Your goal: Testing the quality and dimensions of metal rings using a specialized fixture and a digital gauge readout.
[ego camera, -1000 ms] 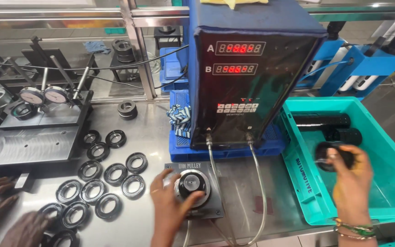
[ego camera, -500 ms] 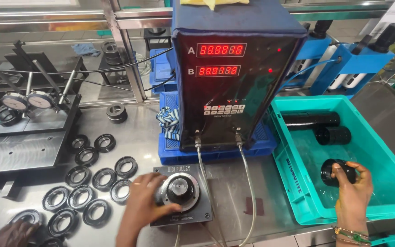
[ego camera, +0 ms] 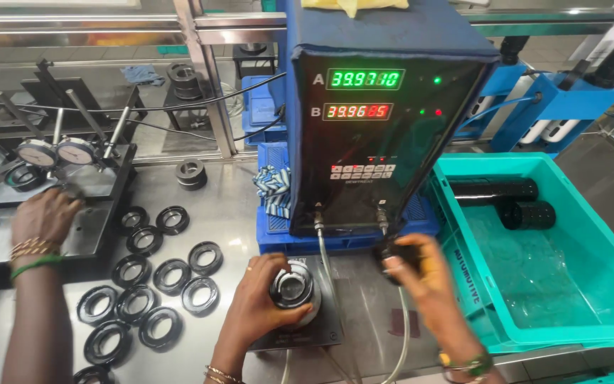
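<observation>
My left hand (ego camera: 259, 302) grips a shiny round metal part (ego camera: 292, 287) seated on the small dark gauge plate (ego camera: 330, 328) in front of the tall dark readout box (ego camera: 371, 142). My right hand (ego camera: 431, 284) hovers just right of the plate, beside the teal bin's (ego camera: 570, 340) left wall, with its fingers closed on a black ring (ego camera: 398, 254). Two hoses run from the box down to the plate. The box's upper display glows green and its lower one red.
Several black rings (ego camera: 172, 276) lie on the steel table at the left. A co-worker's hand (ego camera: 44, 217) with bangles rests on a black fixture with two dial gauges (ego camera: 55, 151). Black cylinders (ego camera: 495, 190) lie in the bin's far end.
My right hand has carried the black ring left, out of the teal bin, to beside the plate. The box's upper display turned from red to green. The co-worker's hand moved up to the dial fixture.
</observation>
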